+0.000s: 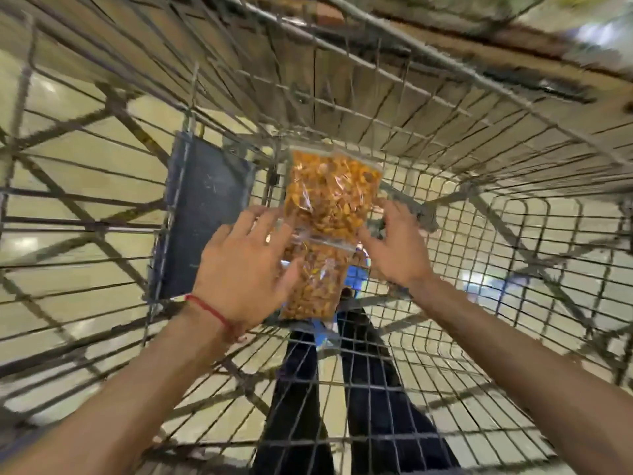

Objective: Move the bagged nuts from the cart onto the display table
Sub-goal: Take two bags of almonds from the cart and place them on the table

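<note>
Cart (455, 341): I am looking straight down into a wire-mesh basket that fills the view; motion blur smears its wires.
Upper bag of nuts (332, 193): a clear zip bag of orange-brown nuts, inside the cart, just to 12 o'clock of the frame's centre, long axis running from 12 to 6.
Lower bag of nuts (313, 286): a second clear bag, at 6 o'clock of the first. The upper bag's near edge overlaps its top.
Left hand (246, 269): it comes in from 7 o'clock. The fingers are straight and spread, lying along the 9 o'clock edge of both bags, with the thumb across the lower bag's face. It touches them and has hold of nothing.
Right hand (397, 252): it comes in from 5 o'clock. The thumb tip meets the upper bag's 5 o'clock corner and the fingers are loosely bent by its 3 o'clock edge. Whether they pinch the bag I cannot tell.
Red thread (205, 306): tied round the left wrist.
Dark panel (205, 214): a scuffed blue-grey flap at 9 o'clock of the bags, against the cart's wires.
Legs (370, 389): dark trousers seen through the mesh at 6 o'clock.
Wooden boards (359, 80): plank surface beyond the cart wall at 12 o'clock.
Floor (68, 149): pale and glossy, visible through the mesh.
</note>
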Available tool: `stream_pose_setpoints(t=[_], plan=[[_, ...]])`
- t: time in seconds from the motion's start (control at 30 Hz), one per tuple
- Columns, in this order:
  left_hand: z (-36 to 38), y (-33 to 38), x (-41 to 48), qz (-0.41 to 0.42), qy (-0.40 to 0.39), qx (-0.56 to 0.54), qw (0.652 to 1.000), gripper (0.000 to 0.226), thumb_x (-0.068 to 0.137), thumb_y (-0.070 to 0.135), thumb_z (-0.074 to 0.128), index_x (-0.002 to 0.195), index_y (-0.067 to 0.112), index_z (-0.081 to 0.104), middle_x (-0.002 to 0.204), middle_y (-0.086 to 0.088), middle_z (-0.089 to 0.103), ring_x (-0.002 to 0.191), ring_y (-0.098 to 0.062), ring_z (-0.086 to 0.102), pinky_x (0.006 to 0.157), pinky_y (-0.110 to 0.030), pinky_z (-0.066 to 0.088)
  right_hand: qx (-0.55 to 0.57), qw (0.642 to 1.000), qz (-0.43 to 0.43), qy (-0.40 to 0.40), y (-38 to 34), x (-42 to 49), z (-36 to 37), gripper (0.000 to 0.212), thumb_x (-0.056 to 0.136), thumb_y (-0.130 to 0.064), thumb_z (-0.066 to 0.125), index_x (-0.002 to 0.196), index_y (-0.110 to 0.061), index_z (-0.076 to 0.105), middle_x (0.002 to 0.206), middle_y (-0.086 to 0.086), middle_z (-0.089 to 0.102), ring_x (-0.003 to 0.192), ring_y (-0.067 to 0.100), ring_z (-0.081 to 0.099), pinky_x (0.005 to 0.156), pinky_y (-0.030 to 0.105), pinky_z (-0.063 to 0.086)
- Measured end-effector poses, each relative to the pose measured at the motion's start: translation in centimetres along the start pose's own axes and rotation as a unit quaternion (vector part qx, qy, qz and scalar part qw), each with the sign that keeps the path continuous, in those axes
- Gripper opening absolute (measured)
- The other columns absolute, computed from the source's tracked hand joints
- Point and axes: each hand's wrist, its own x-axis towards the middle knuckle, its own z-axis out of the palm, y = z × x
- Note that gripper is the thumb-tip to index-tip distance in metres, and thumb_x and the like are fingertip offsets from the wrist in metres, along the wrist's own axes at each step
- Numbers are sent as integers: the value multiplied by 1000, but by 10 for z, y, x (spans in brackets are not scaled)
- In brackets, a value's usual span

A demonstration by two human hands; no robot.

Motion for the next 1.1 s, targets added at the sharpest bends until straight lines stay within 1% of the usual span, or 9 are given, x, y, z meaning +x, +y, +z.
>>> stream_pose_setpoints(t=[0.13, 0.2, 0.33, 0.4, 0.53, 0.63, 0.83, 1.0, 1.1], plan=[[21, -4, 9, -3, -2, -13, 1000, 59, 90, 50, 48, 138, 16, 58, 140, -7, 59, 131, -30, 51, 86, -49, 53, 196, 962, 188, -10, 2, 51, 30, 55, 94, -46, 71, 133, -8, 62, 116, 2, 65, 105, 25, 62, 92, 38, 50], [27, -4, 10, -4, -1, -20, 1000, 60, 90, 49, 47, 139, 15, 58, 139, -8, 60, 129, -30, 53, 87, -49, 53, 263, 933, 244, -20, 4, 70, 46, 70, 86, -51, 75, 141, -9, 61, 129, 3, 67, 113, 26, 63, 105, 44, 52], [31, -8, 10, -3, 2, -32, 999, 58, 92, 51, 46, 136, 14, 58, 136, -9, 61, 125, -31, 56, 86, -49, 53, 332, 898, 289, -18, 5, 88, 67, 82, 88, -55, 78, 152, -13, 52, 145, 2, 60, 134, 26, 58, 117, 43, 46], [32, -10, 10, -8, -3, -38, 999, 57, 94, 52, 44, 135, 15, 57, 136, -9, 61, 124, -31, 56, 85, -48, 53, 369, 877, 306, -7, 1, 91, 68, 81, 85, -49, 85, 150, -13, 54, 143, 4, 63, 129, 26, 62, 110, 38, 50], [29, -13, 9, -18, -11, -56, 998, 58, 95, 53, 40, 137, 18, 55, 136, -7, 60, 126, -30, 54, 87, -47, 52, 385, 873, 297, 46, 9, 91, 68, 53, 76, -30, 96, 121, -16, 71, 116, 0, 78, 90, 11, 74, 64, 18, 58], [27, -17, 8, -23, -23, -61, 998, 59, 96, 56, 35, 142, 21, 50, 141, -3, 56, 129, -26, 50, 93, -46, 50, 403, 865, 295, 43, 9, 84, 67, 36, 74, -23, 98, 103, -17, 77, 102, -2, 81, 90, 15, 77, 80, 30, 63], [33, -20, 4, -38, -42, -66, 996, 61, 96, 57, 32, 145, 23, 47, 141, -2, 55, 129, -24, 49, 95, -47, 50, 456, 840, 281, -81, 9, 87, 58, 59, 65, -29, 97, 117, -12, 78, 115, 2, 81, 114, 23, 74, 107, 45, 56], [36, -20, -1, -54, -52, -70, 995, 60, 98, 56, 32, 145, 23, 47, 139, -2, 56, 127, -23, 51, 94, -47, 51, 445, 852, 257, -100, 8, 77, 51, 45, 85, -32, 87, 123, -15, 71, 117, -1, 78, 103, 15, 73, 79, 28, 54], [37, -19, -5, -51, -47, -72, 995, 58, 100, 56, 36, 146, 22, 46, 138, -1, 56, 126, -22, 51, 93, -46, 51, 460, 854, 225, -92, 14, 73, 53, 45, 87, -29, 87, 125, -13, 70, 113, 0, 82, 101, 15, 79, 82, 28, 61]])
